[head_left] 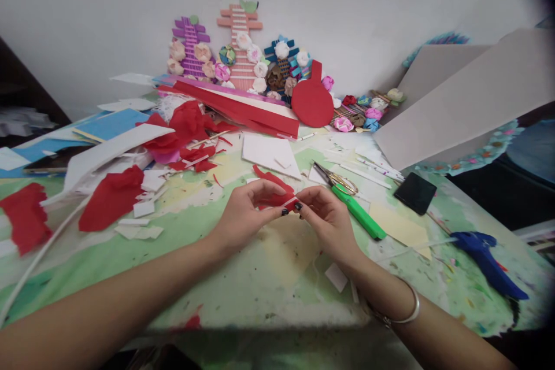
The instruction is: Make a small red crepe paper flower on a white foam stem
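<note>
Between both hands, over the front middle of the table, is a piece of red crepe paper [274, 180] with a thin pale strip along its lower edge. My left hand [249, 205] pinches its left part with thumb and fingers. My right hand [323, 214] closes on its right end, fingertips nearly meeting the left ones. Just right of my right hand lie a green utility knife [359, 213] and scissors [336, 178] with gold-coloured handles. Behind the hands is a white square board [271, 156]. The fingers cover part of the red paper.
Red paper scraps [113, 198] and white offcuts [143, 208] litter the left side. A blue glue gun [489, 263] and a black square [415, 193] lie on the right. Decorated stick crafts [240, 46] and a red round paddle shape [312, 101] lean at the back wall. A grey board [468, 92] rises at right.
</note>
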`<state>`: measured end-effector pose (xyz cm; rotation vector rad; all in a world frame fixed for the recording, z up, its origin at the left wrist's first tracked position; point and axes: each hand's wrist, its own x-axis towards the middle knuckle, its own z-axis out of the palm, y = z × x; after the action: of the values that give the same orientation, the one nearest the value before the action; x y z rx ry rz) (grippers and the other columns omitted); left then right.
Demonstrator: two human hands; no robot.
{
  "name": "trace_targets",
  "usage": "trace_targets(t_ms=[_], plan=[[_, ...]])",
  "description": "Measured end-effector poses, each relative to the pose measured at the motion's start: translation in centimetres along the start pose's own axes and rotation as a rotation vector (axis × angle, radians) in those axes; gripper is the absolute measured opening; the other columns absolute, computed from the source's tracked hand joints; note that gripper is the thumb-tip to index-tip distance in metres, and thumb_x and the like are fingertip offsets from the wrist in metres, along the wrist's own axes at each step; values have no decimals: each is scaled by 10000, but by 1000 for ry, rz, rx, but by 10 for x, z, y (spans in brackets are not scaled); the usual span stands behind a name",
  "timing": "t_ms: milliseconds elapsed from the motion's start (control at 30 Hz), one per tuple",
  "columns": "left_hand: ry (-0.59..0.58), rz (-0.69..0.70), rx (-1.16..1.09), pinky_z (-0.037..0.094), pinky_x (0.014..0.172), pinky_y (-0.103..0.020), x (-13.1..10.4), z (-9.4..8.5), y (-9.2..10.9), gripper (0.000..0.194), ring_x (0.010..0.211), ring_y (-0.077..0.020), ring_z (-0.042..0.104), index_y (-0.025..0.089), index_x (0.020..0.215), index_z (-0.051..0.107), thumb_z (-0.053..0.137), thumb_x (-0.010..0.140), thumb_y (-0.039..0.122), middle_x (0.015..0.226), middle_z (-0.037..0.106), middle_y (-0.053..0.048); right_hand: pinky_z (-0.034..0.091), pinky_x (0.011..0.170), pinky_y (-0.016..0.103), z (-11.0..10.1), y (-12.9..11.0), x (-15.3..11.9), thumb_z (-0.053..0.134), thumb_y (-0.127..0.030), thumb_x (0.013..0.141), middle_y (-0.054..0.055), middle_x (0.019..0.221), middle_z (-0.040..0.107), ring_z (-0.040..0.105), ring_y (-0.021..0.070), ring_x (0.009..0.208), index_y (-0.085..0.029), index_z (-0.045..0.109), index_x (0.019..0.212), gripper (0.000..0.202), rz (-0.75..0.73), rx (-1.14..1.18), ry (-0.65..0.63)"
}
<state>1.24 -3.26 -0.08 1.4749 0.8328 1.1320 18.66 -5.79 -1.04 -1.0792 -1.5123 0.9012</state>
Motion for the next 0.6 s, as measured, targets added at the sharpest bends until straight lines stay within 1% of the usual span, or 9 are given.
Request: trace_targets(t_ms=[133,300,433,600], plan=[[6,130,147,515,794,-305,-1,0,1,148,849,-175,648,135,855,655,712,722,166,886,697,-60,468,669,270,1,-1,-1,648,-267,818,19,818,630,591,130,738,-190,607,870,102,-3,58,3],[20,282,336,507,758,-272,-6,0,4,94,788,-151,646,148,842,668,678,751,128,836,705,-36,484,719,275,2,-3,-2,675,-265,799,22,835,640,608,134,776,-191,609,869,121,10,130,1],[17,345,400,506,739,-263,-7,0,3,98,782,-151,649,151,852,666,666,760,117,832,708,-33,492,736,276,2,-3,-2,673,-258,802,20,839,643,613,136,788,-195,609,873,114,9,116,12],[23,375,422,510,723,-267,-7,0,3,65,761,-153,650,159,840,667,657,778,143,822,711,-36,496,750,301,1,-2,-3,647,-238,819,27,852,639,609,147,796,-196,613,891,90,-36,72,13]])
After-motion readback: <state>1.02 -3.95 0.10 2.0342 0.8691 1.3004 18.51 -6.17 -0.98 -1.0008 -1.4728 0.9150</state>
